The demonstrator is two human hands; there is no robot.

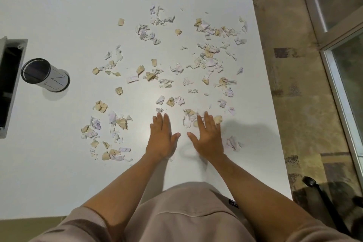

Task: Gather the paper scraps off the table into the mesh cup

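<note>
Head-worn view, steeply down onto table (pixel 59 163)

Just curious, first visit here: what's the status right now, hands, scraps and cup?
Left hand, right hand: open, flat on table. Paper scraps scattered. Mesh cup far left. Nothing in the way.

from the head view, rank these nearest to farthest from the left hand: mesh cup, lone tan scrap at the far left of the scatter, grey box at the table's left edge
1. Lone tan paper scrap, far side, ahead of the left hand.
2. Cylindrical mesh cup, far to its left.
3. Grey box, at the table's left edge.
</note>
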